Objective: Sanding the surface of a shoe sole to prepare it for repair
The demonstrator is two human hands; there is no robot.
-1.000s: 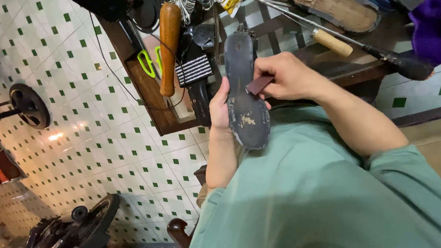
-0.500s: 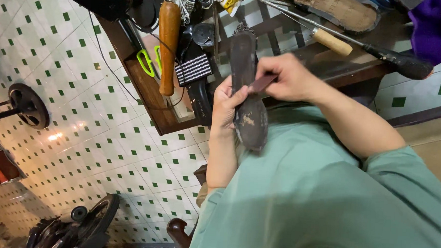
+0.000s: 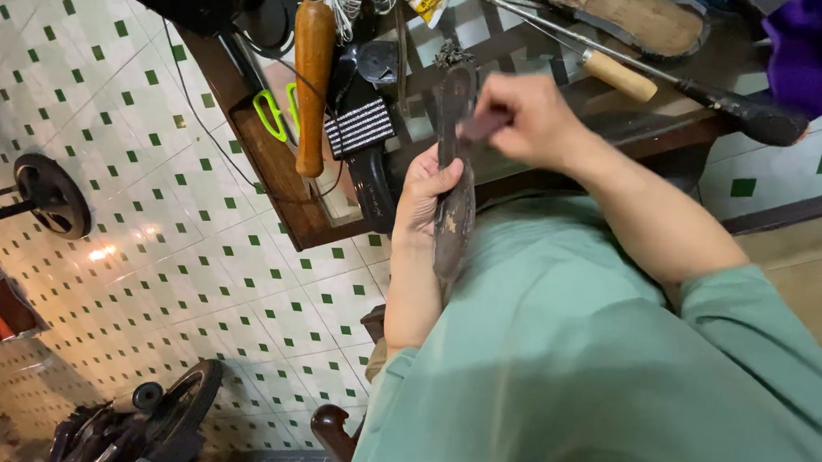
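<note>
My left hand (image 3: 424, 196) grips a dark, worn shoe sole (image 3: 453, 205) that stands nearly edge-on to the camera, its narrow side facing up. My right hand (image 3: 525, 119) is closed on a small dark reddish piece (image 3: 483, 125) and presses it against the upper part of the sole. Both forearms come out of green sleeves (image 3: 609, 360). The sole's far end reaches over the edge of the wooden workbench (image 3: 275, 170).
On the bench lie a wooden-handled tool (image 3: 312, 79), green-handled scissors (image 3: 270, 114), a striped black brush (image 3: 360, 127), a long tool with a pale wooden grip (image 3: 621, 76) and another sole (image 3: 637, 17). A green-dotted white tiled floor (image 3: 152, 247) holds a black wheel (image 3: 52, 195) and machine parts (image 3: 158, 419).
The sole has turned from showing its flat face to standing edge-on. My right hand has slid up along it toward its far end with the reddish piece.
</note>
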